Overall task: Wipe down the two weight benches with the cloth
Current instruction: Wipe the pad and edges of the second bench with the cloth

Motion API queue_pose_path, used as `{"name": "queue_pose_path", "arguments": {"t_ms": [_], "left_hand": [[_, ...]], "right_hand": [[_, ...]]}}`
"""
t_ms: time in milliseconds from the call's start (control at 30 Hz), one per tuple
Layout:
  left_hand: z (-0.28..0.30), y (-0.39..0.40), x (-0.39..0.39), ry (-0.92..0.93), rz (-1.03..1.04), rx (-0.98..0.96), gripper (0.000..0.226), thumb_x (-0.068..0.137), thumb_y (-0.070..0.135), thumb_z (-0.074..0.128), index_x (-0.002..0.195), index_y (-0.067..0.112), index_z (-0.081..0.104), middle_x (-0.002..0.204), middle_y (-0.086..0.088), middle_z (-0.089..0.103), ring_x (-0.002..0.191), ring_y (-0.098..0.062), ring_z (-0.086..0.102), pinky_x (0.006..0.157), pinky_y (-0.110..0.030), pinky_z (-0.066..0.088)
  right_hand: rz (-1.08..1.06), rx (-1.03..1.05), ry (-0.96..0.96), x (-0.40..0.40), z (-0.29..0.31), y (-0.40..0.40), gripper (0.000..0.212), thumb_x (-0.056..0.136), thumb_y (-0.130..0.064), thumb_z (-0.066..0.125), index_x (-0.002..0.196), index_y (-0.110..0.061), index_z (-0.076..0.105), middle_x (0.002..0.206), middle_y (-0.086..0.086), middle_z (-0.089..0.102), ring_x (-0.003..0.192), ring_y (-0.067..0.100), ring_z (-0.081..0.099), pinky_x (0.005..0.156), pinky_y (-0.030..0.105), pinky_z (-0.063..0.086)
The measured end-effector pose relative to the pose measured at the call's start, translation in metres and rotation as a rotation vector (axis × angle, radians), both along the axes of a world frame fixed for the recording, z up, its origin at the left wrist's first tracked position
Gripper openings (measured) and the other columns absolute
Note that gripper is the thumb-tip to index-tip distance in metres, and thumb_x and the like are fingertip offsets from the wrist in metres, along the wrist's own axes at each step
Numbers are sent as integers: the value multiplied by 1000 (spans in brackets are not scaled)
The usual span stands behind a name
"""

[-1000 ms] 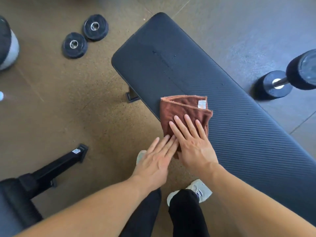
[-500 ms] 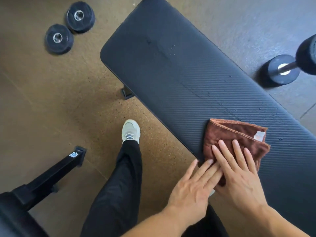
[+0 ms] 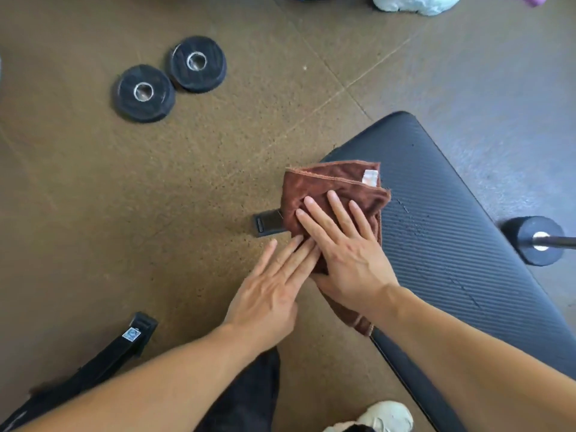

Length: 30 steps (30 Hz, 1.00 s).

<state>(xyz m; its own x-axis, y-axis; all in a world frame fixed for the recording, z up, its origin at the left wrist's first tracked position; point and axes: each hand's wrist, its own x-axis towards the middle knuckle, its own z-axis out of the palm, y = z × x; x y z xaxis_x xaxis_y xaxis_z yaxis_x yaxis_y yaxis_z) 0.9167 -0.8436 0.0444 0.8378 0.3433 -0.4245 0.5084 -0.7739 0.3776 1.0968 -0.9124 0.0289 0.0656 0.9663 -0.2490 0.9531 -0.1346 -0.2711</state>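
Observation:
A folded brown cloth point(image 3: 330, 188) with a white tag lies over the near-left edge of the black ribbed bench pad point(image 3: 452, 232), close to its rounded end. My right hand point(image 3: 346, 251) presses flat on the cloth with straight, spread fingers. My left hand point(image 3: 274, 288) lies beside it, its straight fingertips touching the cloth's left edge and the right hand. Small droplets speckle the pad just right of the cloth. The black leg of a second bench point(image 3: 103, 360) shows at the lower left.
Two black weight plates point(image 3: 168, 79) lie on the brown floor at the upper left. A dumbbell point(image 3: 536, 241) sits on the floor right of the bench. The bench's black foot point(image 3: 268, 226) juts out under the cloth. My shoe point(image 3: 386, 416) and dark trouser leg are at the bottom.
Both hands slid the cloth back along the pad's near edge toward the rounded end, after a sweep the other way. My view has shifted along the bench with them.

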Motion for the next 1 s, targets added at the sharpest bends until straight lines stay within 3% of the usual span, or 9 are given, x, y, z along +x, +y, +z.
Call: {"name": "queue_pose_path", "arguments": {"t_ms": [133,300,400,500,567,667,800,900,1000], "left_hand": [[7,59,5,-38,36,-88,96,88,12,54,161,20,-8,169,6,-9,154,-8,-14,125,-37,-3],[17,84,25,-179,240,-177,79,89,0,53,160,20,24,166,9,20,153,-2,13,125,-25,10],[23,80,41,-133,231,-156,81,92,9,56,161,22,17,166,14,10,150,5,3,117,-9,-5],[27,78,68,-118,226,-138,85,92,18,58,163,22,10,168,12,6,151,2,-2,107,-2,-14],[28,80,92,-109,210,-135,87,92,19,58,163,20,7,169,9,4,154,-4,-2,114,-8,-11],[30,81,128,-68,105,-78,88,94,22,57,162,20,1,170,6,-1,155,-9,-6,127,-33,-1],[38,71,161,-54,-9,-2,95,94,32,60,162,21,-5,170,5,-6,155,-9,-8,127,-36,-2],[42,59,169,-18,140,-19,107,90,44,67,161,20,-9,169,3,-14,156,-13,-10,126,-35,-2],[39,52,167,147,213,-52,124,82,61,72,160,20,-15,167,-3,-23,155,-20,-17,125,-41,-2]], "right_hand": [[71,-7,49,14,3,65,91,85,-54,56,164,-25,20,172,-5,13,160,24,-4,128,46,-5],[160,-29,132,37,4,100,86,90,-74,31,155,-18,41,158,0,46,155,24,25,129,46,5],[180,23,105,50,-4,98,81,93,-70,35,151,-16,47,150,2,55,148,24,39,128,46,14],[133,56,75,68,-6,97,82,92,-69,33,150,-14,49,145,4,59,143,26,46,127,46,19],[84,62,75,86,-2,94,83,91,-69,30,152,-15,47,147,3,57,143,25,45,127,44,16],[-15,74,110,118,2,81,80,93,-62,30,157,-16,38,159,1,45,152,23,33,128,41,9],[-141,76,122,150,5,50,74,97,-45,48,163,-20,25,171,-4,19,159,18,12,129,40,8],[-286,75,100,158,6,21,77,99,-36,59,164,-26,20,172,-7,13,159,18,8,129,42,13],[-447,50,111,151,9,-13,81,97,-27,62,164,-28,17,172,-6,13,159,20,10,128,41,17]]}}
